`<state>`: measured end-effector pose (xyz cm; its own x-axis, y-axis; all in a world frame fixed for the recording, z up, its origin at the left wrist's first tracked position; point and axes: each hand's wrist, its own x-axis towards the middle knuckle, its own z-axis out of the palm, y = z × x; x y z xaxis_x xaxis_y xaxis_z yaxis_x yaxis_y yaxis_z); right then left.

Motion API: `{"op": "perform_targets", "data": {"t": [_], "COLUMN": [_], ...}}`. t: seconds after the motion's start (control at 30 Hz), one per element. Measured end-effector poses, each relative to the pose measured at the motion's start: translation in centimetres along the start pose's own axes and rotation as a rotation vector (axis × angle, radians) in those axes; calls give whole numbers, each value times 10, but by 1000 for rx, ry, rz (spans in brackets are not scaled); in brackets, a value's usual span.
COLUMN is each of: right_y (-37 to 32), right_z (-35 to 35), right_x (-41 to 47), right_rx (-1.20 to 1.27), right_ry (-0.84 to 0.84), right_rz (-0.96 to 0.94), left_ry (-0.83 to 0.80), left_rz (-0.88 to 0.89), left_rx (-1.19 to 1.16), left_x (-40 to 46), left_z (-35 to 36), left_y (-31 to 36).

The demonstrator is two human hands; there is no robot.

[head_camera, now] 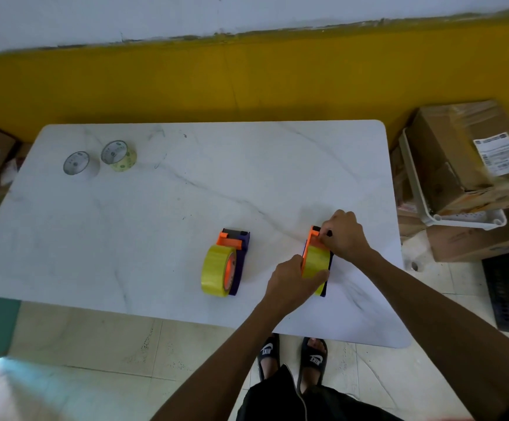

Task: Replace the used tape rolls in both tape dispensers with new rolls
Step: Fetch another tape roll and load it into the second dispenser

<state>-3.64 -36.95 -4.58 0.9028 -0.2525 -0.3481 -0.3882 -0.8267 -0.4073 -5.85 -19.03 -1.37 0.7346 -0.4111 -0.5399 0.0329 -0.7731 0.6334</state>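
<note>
Used rolls: two nearly spent rolls are seen at about ten o'clock on the white table (186, 183), well apart from the work; the clear one (78, 164) stands just beside the yellowish one (119, 154).
First dispenser: an orange-and-purple dispenser (236, 247) is found near the table's centre, toward five o'clock, lying on its side with a full yellow roll (216, 271) mounted; no hand is on it.
Left hand: the left hand (289, 284) is curled round the near end of the second yellow roll (317, 262), fingers wrapped on it.
Second dispenser: the second dispenser (309, 244) is held at about four o'clock, its roll seated between orange and purple sides.
Right hand: the right hand (343, 235) is closed at the far, cutter end, fingertips pinching there; what exactly is pinched cannot be told.
Right edge: cardboard boxes (460, 159) and a white basket (460, 220) are stacked at three o'clock, off the table.
</note>
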Motion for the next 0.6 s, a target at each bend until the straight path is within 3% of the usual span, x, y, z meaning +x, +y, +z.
{"op": "perform_targets", "data": {"t": [0.13, 0.3, 0.6], "right_y": [-8, -3, 20], "right_z": [-3, -21, -7], "right_x": [1, 18, 22], "right_rx": [-183, -126, 31], "right_ry": [-48, -95, 142], "right_rz": [28, 124, 69], "left_ry": [51, 89, 42], "left_rz": [35, 89, 10], "left_rx": [246, 452, 499], "left_x": [-1, -3, -11], "left_z": [-4, -9, -9], "left_y": [10, 16, -3]}}
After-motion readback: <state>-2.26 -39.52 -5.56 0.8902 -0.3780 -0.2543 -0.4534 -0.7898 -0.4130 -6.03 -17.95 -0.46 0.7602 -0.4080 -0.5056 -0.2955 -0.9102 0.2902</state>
